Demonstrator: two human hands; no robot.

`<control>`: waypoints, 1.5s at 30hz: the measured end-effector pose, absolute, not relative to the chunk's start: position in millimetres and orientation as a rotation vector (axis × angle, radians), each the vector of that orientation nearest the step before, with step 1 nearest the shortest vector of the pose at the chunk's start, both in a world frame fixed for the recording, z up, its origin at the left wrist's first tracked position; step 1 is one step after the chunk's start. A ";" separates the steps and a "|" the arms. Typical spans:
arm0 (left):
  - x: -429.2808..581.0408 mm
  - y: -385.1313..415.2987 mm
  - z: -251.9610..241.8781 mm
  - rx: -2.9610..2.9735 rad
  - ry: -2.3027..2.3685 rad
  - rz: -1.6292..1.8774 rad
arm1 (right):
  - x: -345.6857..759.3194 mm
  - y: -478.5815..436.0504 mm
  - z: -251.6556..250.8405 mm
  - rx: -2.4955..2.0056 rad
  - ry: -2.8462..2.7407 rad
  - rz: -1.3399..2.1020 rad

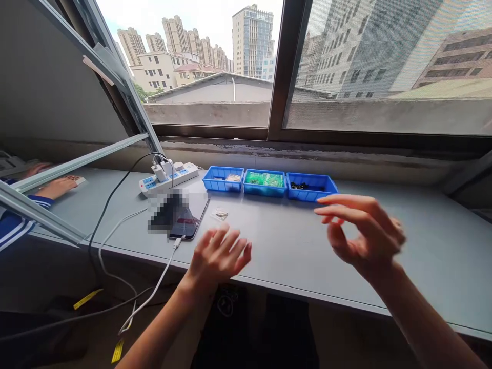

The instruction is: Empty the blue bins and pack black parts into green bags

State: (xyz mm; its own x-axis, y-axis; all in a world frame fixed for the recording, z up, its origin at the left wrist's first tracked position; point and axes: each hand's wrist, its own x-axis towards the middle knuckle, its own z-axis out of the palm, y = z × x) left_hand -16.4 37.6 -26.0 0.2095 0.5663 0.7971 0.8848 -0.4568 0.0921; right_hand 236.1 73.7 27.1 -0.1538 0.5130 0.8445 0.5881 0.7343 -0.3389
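Observation:
My left hand point(221, 251) is over the front edge of the table point(284, 251), palm down. Its fingers are loosely bent and apart, with nothing seen in them. Just beyond it lies a small clear bag point(220, 213) with pale thin pieces inside. My right hand point(363, 228) is raised over the right part of the table, fingers curved and thumb apart, holding nothing that I can see. Nearest to it stands a blue bin point(313, 195) with small black parts. Beside that are a blue bin point(265, 190) of green-tinted plastic bags and another blue bin point(223, 186) with pale items.
A phone point(190, 220), partly blurred out, lies left of the bag on a white cable point(163, 277). Behind it is a power strip point(169, 178) with plugs. A metal frame point(77, 161) slants at the left, where another person's hand point(57, 188) rests. Windows line the back.

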 end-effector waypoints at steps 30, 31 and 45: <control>31.2 180.5 -21.5 -2.753 -2.118 -1.213 | 198.2 158.7 -44.4 -1.457 -2.145 0.386; 32.8 179.5 -22.0 -2.781 -2.068 -1.360 | 198.4 159.1 -44.4 -1.441 -2.118 0.394; 33.9 181.1 -30.3 -2.711 -1.344 -1.755 | 204.1 161.7 -44.9 -0.984 -1.914 0.026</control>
